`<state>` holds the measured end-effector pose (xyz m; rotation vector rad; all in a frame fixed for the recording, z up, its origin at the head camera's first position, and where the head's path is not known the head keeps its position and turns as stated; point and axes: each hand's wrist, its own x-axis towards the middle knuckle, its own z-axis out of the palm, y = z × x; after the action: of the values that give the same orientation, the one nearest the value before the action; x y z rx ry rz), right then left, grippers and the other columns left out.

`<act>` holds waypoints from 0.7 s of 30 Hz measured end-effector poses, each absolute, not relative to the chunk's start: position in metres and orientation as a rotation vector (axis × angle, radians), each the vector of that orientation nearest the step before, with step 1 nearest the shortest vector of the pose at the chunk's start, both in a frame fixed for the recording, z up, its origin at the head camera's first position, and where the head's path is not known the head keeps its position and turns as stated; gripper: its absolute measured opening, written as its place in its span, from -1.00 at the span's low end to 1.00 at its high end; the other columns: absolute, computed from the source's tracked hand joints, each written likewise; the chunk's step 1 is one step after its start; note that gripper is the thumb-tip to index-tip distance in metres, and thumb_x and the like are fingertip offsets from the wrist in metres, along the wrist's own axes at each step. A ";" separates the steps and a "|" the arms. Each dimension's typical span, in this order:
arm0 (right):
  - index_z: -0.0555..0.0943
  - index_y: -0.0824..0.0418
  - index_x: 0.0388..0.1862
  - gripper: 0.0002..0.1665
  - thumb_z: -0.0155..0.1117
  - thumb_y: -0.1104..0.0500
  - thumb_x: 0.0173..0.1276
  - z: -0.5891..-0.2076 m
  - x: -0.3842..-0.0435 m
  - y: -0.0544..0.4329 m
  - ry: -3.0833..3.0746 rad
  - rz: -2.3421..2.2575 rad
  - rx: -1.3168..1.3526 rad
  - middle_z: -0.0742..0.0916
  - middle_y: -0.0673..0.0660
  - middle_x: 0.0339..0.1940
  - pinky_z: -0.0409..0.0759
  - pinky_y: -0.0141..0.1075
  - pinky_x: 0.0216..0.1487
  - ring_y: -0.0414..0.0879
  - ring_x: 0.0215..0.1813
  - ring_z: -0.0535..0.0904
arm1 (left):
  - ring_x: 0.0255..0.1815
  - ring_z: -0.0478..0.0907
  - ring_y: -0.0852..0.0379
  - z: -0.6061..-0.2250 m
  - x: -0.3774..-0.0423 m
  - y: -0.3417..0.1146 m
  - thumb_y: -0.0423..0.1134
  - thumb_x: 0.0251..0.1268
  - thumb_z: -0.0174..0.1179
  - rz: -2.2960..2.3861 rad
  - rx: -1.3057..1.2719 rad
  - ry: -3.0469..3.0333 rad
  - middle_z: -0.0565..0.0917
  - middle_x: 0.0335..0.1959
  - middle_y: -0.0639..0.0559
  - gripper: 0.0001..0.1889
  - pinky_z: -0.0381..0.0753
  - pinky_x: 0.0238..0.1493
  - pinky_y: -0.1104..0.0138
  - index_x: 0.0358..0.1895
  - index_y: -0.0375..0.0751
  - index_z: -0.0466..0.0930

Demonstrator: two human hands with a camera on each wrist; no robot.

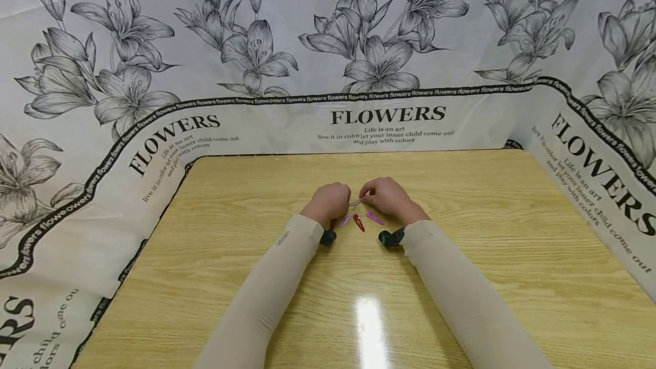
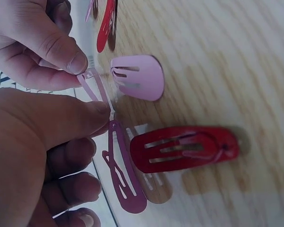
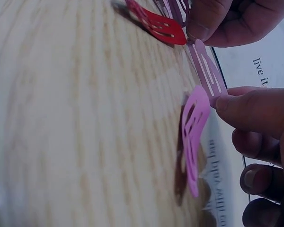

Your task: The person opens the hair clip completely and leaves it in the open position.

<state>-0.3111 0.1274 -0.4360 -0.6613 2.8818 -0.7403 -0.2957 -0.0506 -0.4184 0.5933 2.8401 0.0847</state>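
Both hands pinch the same pale pink snap hair clip (image 1: pixel 355 203), one at each end. My left hand (image 1: pixel 329 201) has thumb and finger on its left end, while my right hand (image 1: pixel 388 195) grips the right end by the fingertips. In the left wrist view the clip (image 2: pixel 103 92) is spread apart at its slots. A red hair clip (image 2: pixel 184 149), a darker purple one (image 2: pixel 125 172) and a pink one (image 2: pixel 149 78) lie beside the left hand. By the right hand are another pink clip (image 3: pixel 195 137) and another red one (image 3: pixel 163 29).
A wood-grain table (image 1: pixel 369 278) carries the row of clips just in front of the hands. White cloth with printed flowers (image 1: pixel 381 64) stands along its back and sides. Dark wrist devices (image 1: pixel 392 238) show under the sleeves.
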 end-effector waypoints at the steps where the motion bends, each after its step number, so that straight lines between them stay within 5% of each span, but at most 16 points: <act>1: 0.73 0.04 -0.15 -0.83 0.24 0.12 0.36 -0.436 -0.311 0.128 2.884 -0.736 -0.658 0.70 0.11 -0.27 0.50 -0.15 -0.17 -0.04 -0.27 0.53 | -0.52 0.56 0.16 -0.418 -0.296 -0.051 -0.30 0.36 0.07 0.086 0.592 2.839 0.61 -0.54 0.08 -0.77 0.54 -0.49 0.36 -0.49 -0.08 0.60; 21: 0.68 0.08 -0.01 -0.73 0.24 0.07 0.37 -0.433 -0.305 0.128 2.896 -0.760 -0.663 0.67 0.08 -0.34 0.45 -0.24 -0.29 -0.08 -0.37 0.49 | -0.43 0.55 0.14 -0.411 -0.288 -0.055 -0.24 0.37 0.10 0.131 0.549 2.881 0.62 -0.46 0.09 -0.82 0.53 -0.40 0.33 -0.43 -0.08 0.59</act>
<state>-0.3049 0.1280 -0.4328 -0.6634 2.8963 -0.7601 -0.2879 -0.0554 -0.4113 0.5494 2.8807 0.1309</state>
